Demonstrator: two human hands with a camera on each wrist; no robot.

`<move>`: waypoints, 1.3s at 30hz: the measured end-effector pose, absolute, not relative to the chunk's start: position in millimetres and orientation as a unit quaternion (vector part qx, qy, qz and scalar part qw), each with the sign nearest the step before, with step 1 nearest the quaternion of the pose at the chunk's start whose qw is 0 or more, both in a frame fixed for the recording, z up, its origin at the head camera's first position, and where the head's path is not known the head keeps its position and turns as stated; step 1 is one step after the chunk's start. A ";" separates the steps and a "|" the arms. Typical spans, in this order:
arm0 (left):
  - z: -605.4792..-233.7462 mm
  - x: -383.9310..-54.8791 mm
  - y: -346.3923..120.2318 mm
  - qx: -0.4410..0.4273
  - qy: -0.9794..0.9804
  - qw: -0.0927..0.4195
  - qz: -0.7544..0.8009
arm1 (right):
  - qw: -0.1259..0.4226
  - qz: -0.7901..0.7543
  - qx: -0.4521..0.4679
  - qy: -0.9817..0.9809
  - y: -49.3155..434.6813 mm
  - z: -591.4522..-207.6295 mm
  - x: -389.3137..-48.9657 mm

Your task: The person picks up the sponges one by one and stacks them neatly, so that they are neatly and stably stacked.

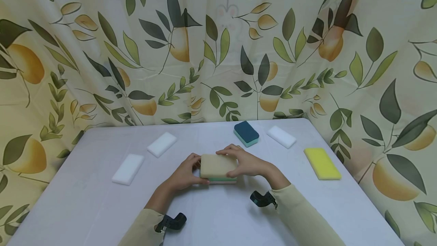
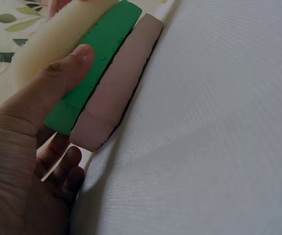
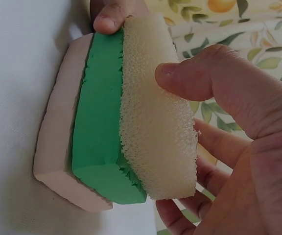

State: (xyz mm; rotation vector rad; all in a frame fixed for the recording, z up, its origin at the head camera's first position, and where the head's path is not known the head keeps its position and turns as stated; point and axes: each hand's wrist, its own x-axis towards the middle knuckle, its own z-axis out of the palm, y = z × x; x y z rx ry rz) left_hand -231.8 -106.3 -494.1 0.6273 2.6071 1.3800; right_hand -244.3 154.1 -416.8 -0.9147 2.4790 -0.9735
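The left hand (image 1: 184, 173) grips the green rectangular foam sponge (image 3: 99, 112); the right hand (image 1: 250, 162) pinches the cream porous sponge block (image 1: 217, 164) atop, long axis left-to-right.

Cream pad (image 3: 155, 117): open-pored foam, rough, matt. Green block (image 3: 99, 107): smooth, matt, foam-like faces, ragged along the edges. Pink block (image 3: 62, 127): same smooth, matt finish. Table (image 1: 75, 212): covered in white cloth, matt, finely ribbed. White blocks (image 1: 128, 169) near the left edge: matt, foam-like. Yellow pad (image 1: 322, 163) by the right edge: matt, apparently foam. Dark-topped sponge (image 1: 246, 133) near the far edge: matt top over paler foam. Curtain (image 1: 191, 82): printed cloth, creased, matt. Sleeves (image 1: 304, 212): matt cloth. Wrist cameras (image 1: 261, 199): black, plastic-looking casings.
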 end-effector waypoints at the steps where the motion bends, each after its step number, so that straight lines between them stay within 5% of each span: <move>1: -493.9 -231.8 -106.3 0.208 0.863 0.062 0.456 | 0.161 -0.341 -0.322 0.868 154.3 -416.9 -244.7; 39: -463.8 -230.6 -116.6 0.241 0.859 0.033 0.449 | 0.165 -0.339 -0.314 0.871 156.1 -420.7 -244.4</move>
